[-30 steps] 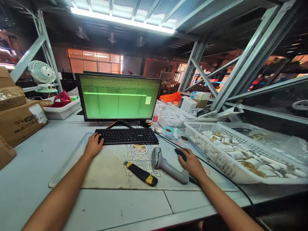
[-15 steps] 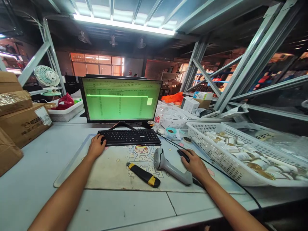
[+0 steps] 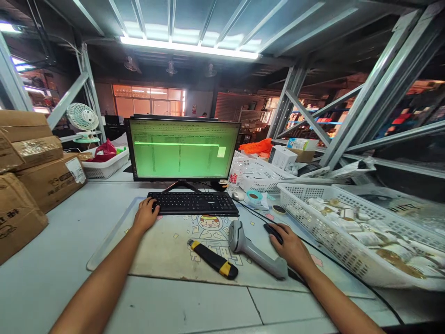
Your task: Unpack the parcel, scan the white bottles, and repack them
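My left hand (image 3: 146,215) rests on the left end of the black keyboard (image 3: 194,204), its fingers bent over the keys and holding nothing. Wrapped over a black computer mouse (image 3: 274,233) is my right hand (image 3: 291,246), on the right side of the printed desk mat (image 3: 153,260). A grey barcode scanner (image 3: 255,253) lies on the mat beside that hand. To its left is a black and yellow utility knife (image 3: 212,260). Behind the keyboard stands a monitor (image 3: 182,150) with a green spreadsheet-like page and a bright highlighted row.
A white perforated basket (image 3: 306,222) of labelled rolls or bottles is at right. Cardboard boxes (image 3: 52,185) stack up at left, near a small fan (image 3: 82,117) and a white basket (image 3: 104,170). A blue tape roll (image 3: 254,196) lies behind the mat. Black cables cross the right side.
The whole view has shifted, so everything appears slightly farther right and lower. Both hands keep their places on the keyboard and the mouse.
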A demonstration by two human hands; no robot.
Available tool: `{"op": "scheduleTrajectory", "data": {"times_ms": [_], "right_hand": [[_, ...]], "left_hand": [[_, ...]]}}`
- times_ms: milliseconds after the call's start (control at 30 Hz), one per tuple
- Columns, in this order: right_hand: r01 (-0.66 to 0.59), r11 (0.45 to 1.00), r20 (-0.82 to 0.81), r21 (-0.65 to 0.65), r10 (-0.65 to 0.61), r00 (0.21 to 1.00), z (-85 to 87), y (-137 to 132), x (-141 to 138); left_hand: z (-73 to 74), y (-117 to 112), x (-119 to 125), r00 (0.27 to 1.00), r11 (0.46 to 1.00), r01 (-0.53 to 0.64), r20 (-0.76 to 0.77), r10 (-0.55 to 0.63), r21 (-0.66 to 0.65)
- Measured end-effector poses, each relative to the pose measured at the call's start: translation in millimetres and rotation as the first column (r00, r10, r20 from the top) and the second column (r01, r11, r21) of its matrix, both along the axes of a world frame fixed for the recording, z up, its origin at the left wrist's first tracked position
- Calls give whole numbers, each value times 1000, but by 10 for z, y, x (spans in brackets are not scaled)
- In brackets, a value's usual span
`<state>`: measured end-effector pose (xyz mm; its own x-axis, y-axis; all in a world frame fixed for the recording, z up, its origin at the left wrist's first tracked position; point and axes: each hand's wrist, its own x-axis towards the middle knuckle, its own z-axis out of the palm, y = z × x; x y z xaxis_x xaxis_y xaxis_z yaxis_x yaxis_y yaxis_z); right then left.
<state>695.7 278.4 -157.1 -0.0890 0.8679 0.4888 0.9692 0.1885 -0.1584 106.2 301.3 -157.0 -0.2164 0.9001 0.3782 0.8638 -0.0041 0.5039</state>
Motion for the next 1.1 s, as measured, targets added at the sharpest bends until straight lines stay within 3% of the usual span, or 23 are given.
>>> {"op": "scheduleTrajectory", "data": {"times_ms": [400,767,1100], "right_hand": [[-13,999,20,45,12,1000,-51,39,35],[5,999,25,35,-6,1000,-62,27,25],[16,1000,-2,-17,-16,1000,66,-81,-56]], "left_hand": [[-12,-6,9,1000,1000,2,13,-2,12],[-118,62,-49,1000,995,27,-13,-26,92],[-92,46,-36,1000,998,19,-19,-17,63]]}}
